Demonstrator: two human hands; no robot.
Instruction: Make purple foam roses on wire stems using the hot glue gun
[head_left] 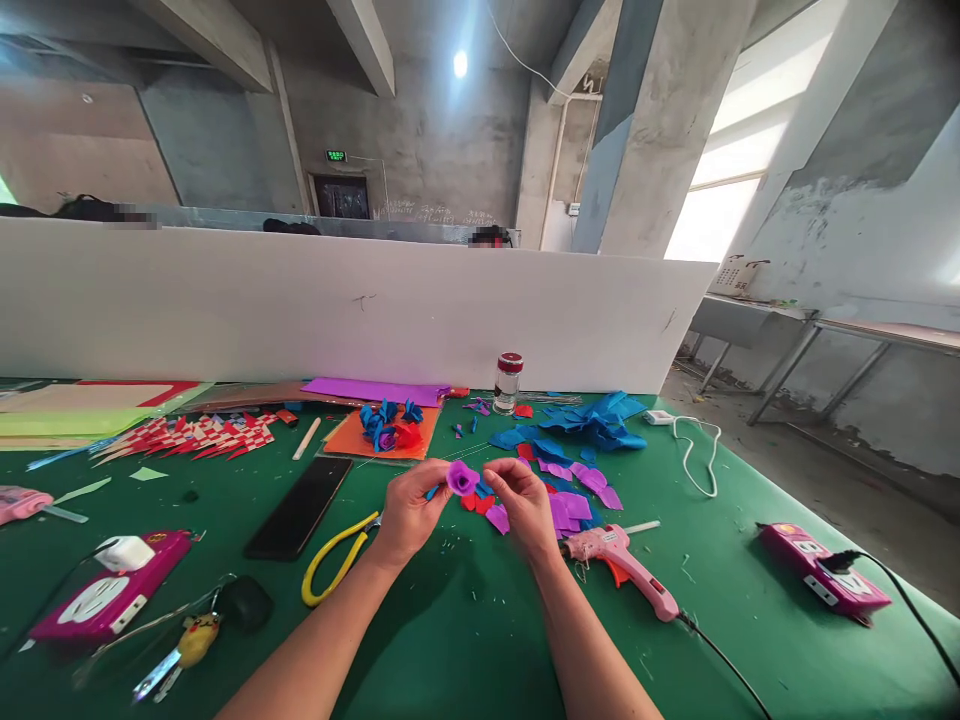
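Observation:
A small purple paper flower (463, 479) is pinched between the fingertips of my left hand (413, 508), above the middle of the green table. Close on its right is my right hand (523, 500), thumb and forefinger pressed together near the petals. Whatever those fingers hold is too small to make out. Cut purple petals (571, 510) and red pieces (478, 503) lie behind and beside my right hand. A pink glue gun (626, 565) rests right of my right wrist. Yellow-handled pliers (337, 560) lie left of my left wrist, their tip partly hidden.
Finished blue, red and purple flowers sit on orange paper (427, 433). A black phone (298, 508), a glass jar (508, 384) and blue crepe paper (600, 420) are around. Magenta power strips (825, 570) stand at both sides, with cords. A white partition (420, 310) borders the back.

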